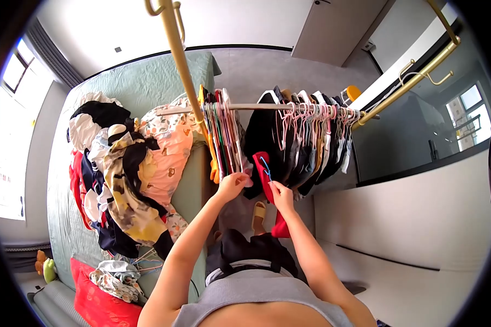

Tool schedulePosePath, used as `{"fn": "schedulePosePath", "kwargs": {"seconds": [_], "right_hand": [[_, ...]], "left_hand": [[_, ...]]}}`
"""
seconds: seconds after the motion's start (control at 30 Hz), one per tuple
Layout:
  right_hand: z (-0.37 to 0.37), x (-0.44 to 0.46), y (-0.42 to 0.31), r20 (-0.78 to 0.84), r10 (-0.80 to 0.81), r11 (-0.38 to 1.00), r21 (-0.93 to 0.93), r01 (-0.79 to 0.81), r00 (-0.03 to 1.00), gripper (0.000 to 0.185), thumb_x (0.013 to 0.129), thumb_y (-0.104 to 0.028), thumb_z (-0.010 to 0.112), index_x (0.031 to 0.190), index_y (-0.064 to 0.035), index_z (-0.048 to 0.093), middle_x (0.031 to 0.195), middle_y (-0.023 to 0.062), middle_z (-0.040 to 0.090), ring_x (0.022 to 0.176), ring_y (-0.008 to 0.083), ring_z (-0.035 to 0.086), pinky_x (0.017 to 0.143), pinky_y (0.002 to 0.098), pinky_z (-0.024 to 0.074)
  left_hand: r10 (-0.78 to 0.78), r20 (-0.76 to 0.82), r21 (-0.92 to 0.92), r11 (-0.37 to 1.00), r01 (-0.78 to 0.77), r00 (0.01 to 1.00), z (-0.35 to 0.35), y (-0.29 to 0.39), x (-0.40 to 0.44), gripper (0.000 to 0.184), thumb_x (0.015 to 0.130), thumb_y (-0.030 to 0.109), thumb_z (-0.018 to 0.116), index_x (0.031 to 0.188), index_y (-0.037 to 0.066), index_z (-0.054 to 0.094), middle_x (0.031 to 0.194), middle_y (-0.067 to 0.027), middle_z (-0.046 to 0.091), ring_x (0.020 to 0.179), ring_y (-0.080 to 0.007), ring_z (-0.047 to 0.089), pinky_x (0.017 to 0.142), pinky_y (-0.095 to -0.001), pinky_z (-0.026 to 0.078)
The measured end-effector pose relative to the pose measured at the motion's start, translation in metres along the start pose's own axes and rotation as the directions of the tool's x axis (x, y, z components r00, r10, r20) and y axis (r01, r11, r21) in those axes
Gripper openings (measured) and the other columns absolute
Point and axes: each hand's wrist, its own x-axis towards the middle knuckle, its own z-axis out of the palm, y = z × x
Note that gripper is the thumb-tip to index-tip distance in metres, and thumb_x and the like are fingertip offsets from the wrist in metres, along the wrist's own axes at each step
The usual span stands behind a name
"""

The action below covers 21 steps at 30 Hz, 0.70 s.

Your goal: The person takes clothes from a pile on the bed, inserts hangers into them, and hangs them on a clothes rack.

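A red garment [263, 171] hangs down in front of me on a blue clothes hanger [266, 168]. My right hand [281, 195] is closed on the hanger and the cloth around it, and more of the red fabric shows below the wrist. To its left, my left hand [232, 187] has its fingers pinched together at the lower end of a tight row of hanging clothes [222, 128]. A pale pink garment [247, 179] shows at these fingertips; the exact grip is partly hidden.
A gold clothes rack [181, 60] carries dark clothes on pink hangers [305, 111] to the right. Left, a bed [63, 191] bears a heap of clothes [128, 180], loose hangers [147, 261] and a red pillow [101, 297]. A white cabinet [393, 229] stands at the right.
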Motion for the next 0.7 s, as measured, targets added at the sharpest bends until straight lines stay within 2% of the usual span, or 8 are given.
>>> {"fn": "schedulePosePath", "kwargs": {"seconds": [0.03, 0.2, 0.23, 0.33, 0.37, 0.47, 0.6, 0.7], "right_hand": [[0.003, 0.015, -0.001, 0.013, -0.006, 0.999, 0.048, 0.006, 1.000, 0.025, 0.088, -0.021, 0.057, 0.098, 0.0010, 0.064, 0.087, 0.0164, 0.066, 0.084, 0.0211, 0.066, 0.071, 0.0276, 0.0484], [0.009, 0.104, -0.017, 0.061, -0.037, 0.985, 0.172, 0.026, 0.997, 0.024, 0.089, -0.019, 0.056, 0.097, 0.0020, 0.064, 0.084, 0.0133, 0.068, 0.078, 0.0140, 0.064, 0.070, 0.0247, 0.0476], [0.013, 0.122, -0.015, 0.014, -0.069, 0.973, 0.221, 0.064, 0.998, 0.026, 0.089, -0.024, 0.055, 0.095, -0.0013, 0.065, 0.080, 0.0164, 0.065, 0.076, 0.0248, 0.066, 0.064, 0.0292, 0.0481], [0.015, 0.162, -0.014, -0.080, -0.033, 0.966, 0.254, 0.053, 0.996, 0.026, 0.089, -0.024, 0.055, 0.093, -0.0005, 0.065, 0.078, 0.0148, 0.066, 0.071, 0.0202, 0.065, 0.064, 0.0280, 0.0474], [0.016, 0.173, -0.012, -0.088, -0.031, 0.953, 0.297, 0.056, 0.996, 0.026, 0.090, -0.022, 0.054, 0.093, 0.0010, 0.064, 0.076, 0.0129, 0.066, 0.069, 0.0158, 0.063, 0.064, 0.0274, 0.0469], [0.019, 0.196, -0.014, -0.086, 0.026, 0.911, 0.412, 0.012, 0.996, 0.025, 0.090, -0.021, 0.054, 0.092, 0.0022, 0.063, 0.074, 0.0109, 0.065, 0.069, 0.0128, 0.061, 0.064, 0.0267, 0.0466], [0.043, 0.192, -0.004, 0.031, -0.210, 0.940, 0.283, 0.192, 0.977, 0.020, 0.089, -0.017, 0.053, 0.095, -0.0014, 0.064, 0.079, 0.0187, 0.064, 0.072, 0.0316, 0.064, 0.064, 0.0354, 0.0497], [0.044, 0.181, -0.015, 0.174, -0.109, 0.963, 0.263, 0.061, 0.979, 0.022, 0.090, -0.022, 0.049, 0.095, -0.0037, 0.061, 0.079, 0.0193, 0.063, 0.076, 0.0371, 0.061, 0.064, 0.0406, 0.0490]], "left_hand": [[-0.076, -0.007, -0.026, 0.997, 0.076, 0.997, 0.003, 0.002, 0.009, 0.022, 0.080, 0.010, 0.060, 0.101, 0.005, 0.063, 0.082, -0.0076, 0.065, 0.070, -0.0168, 0.061, 0.068, -0.0283, 0.049], [-0.137, -0.076, -0.038, 0.990, 0.134, 0.988, 0.000, 0.035, 0.061, 0.021, 0.082, 0.011, 0.058, 0.101, 0.004, 0.063, 0.085, -0.0095, 0.066, 0.076, -0.0188, 0.064, 0.068, -0.0306, 0.049], [-0.089, -0.137, 0.013, 0.996, 0.092, 0.987, 0.003, 0.035, 0.073, 0.020, 0.082, 0.011, 0.058, 0.100, 0.004, 0.063, 0.085, -0.0105, 0.066, 0.075, -0.0207, 0.063, 0.068, -0.0309, 0.049], [-0.055, -0.242, -0.001, 0.998, 0.056, 0.969, 0.016, 0.037, 0.107, 0.020, 0.082, 0.011, 0.057, 0.100, 0.005, 0.063, 0.087, -0.0115, 0.065, 0.074, -0.0226, 0.063, 0.069, -0.0314, 0.049], [-0.035, -0.267, 0.016, 0.999, 0.041, 0.963, 0.022, 0.033, 0.118, 0.020, 0.083, 0.007, 0.057, 0.101, 0.002, 0.063, 0.083, -0.0097, 0.065, 0.072, -0.0139, 0.062, 0.066, -0.0258, 0.049], [-0.054, -0.281, -0.005, 0.998, 0.055, 0.958, 0.032, 0.041, 0.143, 0.019, 0.083, 0.006, 0.056, 0.100, 0.001, 0.063, 0.086, -0.0108, 0.065, 0.075, -0.0154, 0.063, 0.067, -0.0268, 0.049], [0.034, -0.380, 0.126, 0.992, 0.015, 0.924, 0.040, 0.038, 0.160, 0.020, 0.081, 0.010, 0.051, 0.094, 0.002, 0.062, 0.091, -0.0174, 0.062, 0.079, -0.0350, 0.060, 0.071, -0.0392, 0.049], [-0.081, -0.401, 0.157, 0.975, 0.156, 0.912, 0.037, 0.021, 0.149, 0.016, 0.080, 0.010, 0.050, 0.086, 0.003, 0.063, 0.086, -0.0174, 0.062, 0.082, -0.0364, 0.059, 0.071, -0.0418, 0.047]]}}
